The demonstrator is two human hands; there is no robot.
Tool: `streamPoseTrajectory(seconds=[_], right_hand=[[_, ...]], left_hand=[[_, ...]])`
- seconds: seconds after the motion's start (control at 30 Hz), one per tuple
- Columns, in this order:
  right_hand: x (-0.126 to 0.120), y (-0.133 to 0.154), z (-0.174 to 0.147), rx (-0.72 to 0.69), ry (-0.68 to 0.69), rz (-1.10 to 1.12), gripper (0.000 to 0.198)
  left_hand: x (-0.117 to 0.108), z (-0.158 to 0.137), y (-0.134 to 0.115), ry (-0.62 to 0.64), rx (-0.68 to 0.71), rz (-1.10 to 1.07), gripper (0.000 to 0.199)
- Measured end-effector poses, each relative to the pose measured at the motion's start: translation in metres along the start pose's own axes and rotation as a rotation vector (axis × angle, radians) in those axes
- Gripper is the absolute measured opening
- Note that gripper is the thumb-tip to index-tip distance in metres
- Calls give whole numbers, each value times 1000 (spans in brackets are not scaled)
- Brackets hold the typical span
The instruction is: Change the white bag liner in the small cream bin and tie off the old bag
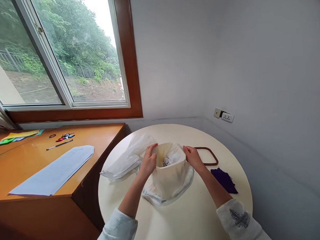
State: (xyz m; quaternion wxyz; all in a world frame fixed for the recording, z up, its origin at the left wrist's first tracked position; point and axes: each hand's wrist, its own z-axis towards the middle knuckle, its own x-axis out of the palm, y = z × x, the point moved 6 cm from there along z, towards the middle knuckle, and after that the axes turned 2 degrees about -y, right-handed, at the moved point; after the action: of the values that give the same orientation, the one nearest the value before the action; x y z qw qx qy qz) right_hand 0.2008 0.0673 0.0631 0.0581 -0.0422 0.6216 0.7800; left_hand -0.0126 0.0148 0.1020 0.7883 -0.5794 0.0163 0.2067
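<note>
A cream-coloured trash bin (167,174) stands upright on the round table, with a thin white trash bag (166,196) folded over its rim and hanging loosely around its outside. Some crumpled dark-and-white scraps (166,162) show inside. On the left of the rim, my left hand (150,160) is closed, gripping the bag at the edge. My right hand (193,157) pinches the bag at the right side of the rim. Left of the bin lies a heap of translucent plastic (128,159); whether it joins the bag on the bin I cannot tell.
A brown rounded frame (216,156) and a purple cloth (224,180) lie on the right of the round white table (179,224). On the wooden desk (108,139) at left are paper sheets (56,171), a pen (59,144) and keys (67,136).
</note>
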Motion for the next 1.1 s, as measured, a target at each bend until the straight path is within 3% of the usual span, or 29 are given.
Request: streamPoseTrajectory(seconds=[0.33,0.5,0.67,0.9,1.0,1.1], right_hand=[[-3,-11,2,48,76,-85,42],[-2,8,16,68,76,-45,41],[12,37,23,-12,215,-293,42],[0,55,29,-152,58,-351,44],[-8,46,31,-151,-7,-353,43],[-8,28,31,-97,17,-328,43]], left_hand=[[1,0,1,0,-44,-20,54],[0,0,1,-11,-40,-24,54],[0,1,2,-7,-27,-8,54],[-1,2,4,-1,-27,-14,53],[-1,2,4,4,-23,-10,54],[-1,1,4,14,-30,-4,55]])
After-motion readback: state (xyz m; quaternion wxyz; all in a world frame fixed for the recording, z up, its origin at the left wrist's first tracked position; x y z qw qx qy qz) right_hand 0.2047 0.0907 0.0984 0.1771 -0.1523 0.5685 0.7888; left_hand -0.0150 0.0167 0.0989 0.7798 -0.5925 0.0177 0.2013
